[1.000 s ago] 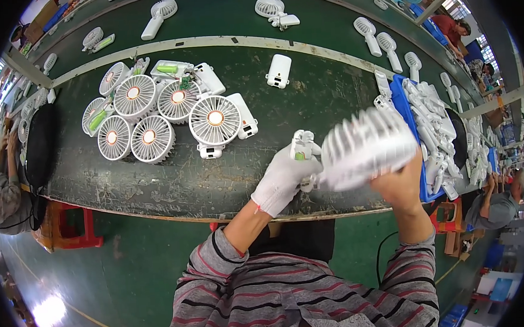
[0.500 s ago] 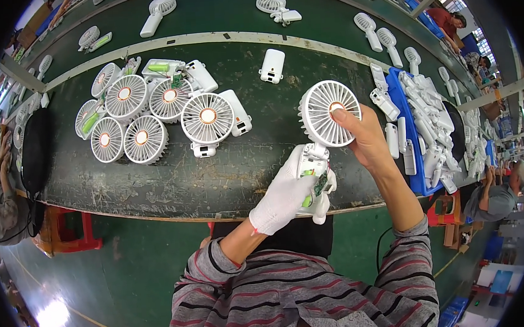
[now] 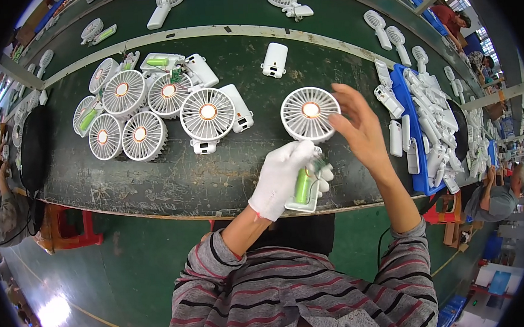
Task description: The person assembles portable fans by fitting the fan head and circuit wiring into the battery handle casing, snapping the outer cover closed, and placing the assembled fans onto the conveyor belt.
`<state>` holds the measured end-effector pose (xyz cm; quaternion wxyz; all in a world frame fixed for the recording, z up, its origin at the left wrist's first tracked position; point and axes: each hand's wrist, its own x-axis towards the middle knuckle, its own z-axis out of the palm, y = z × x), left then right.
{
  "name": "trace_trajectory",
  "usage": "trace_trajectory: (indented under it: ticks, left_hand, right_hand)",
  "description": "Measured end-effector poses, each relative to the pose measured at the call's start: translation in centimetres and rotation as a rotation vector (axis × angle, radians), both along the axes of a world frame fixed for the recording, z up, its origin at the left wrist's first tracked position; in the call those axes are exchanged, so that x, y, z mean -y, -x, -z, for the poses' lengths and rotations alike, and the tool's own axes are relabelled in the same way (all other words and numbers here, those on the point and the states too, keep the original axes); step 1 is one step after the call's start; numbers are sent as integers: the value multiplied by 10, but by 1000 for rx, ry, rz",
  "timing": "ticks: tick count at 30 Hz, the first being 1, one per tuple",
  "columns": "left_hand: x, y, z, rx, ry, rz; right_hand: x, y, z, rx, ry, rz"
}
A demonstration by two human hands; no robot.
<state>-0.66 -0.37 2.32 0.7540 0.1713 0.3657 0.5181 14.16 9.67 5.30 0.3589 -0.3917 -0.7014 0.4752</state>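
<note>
A white handheld fan (image 3: 310, 114) with an orange-ringed hub is held over the near part of the dark bench. My gloved left hand (image 3: 284, 177) is closed around its neck and opened handle. Inside that handle a green battery (image 3: 303, 186) and wires show; the circuit board beside it is blurred. My bare right hand (image 3: 360, 124) is at the right rim of the fan head, fingers apart, the thumb near the grille. Whether it touches the rim is hard to make out. To the left lies a cluster of similar fans (image 3: 142, 135), some with batteries exposed.
A blue bin (image 3: 419, 166) heaped with white casing parts stands at the right, loose casings beside it. One white handle casing (image 3: 274, 60) lies near the bench's pale divider strip (image 3: 254, 29). More fans lie on the far belt (image 3: 222, 9). Other people sit or stand at both sides.
The fan has shifted left and turned, so the battery in its handle faces up more plainly. My right hand has loosened from the fan head, its fingers now spread.
</note>
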Motion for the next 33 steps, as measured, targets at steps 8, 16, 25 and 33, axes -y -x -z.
trace_trajectory:
  ticks: [8, 16, 25, 33]
  left_hand:
    - [-3, -2, 14, 155, 38, -78]
    - [-6, -7, 20, -67, -48, -272]
    - [-7, -7, 40, 294, 97, -20]
    - [-10, -6, 38, 451, 224, 14]
  right_hand:
    - [38, 3, -3, 136, -546, -157]
    - [44, -3, 6, 190, -767, -200]
    - [35, -13, 7, 297, 80, -171]
    - [30, -17, 26, 44, 343, -63]
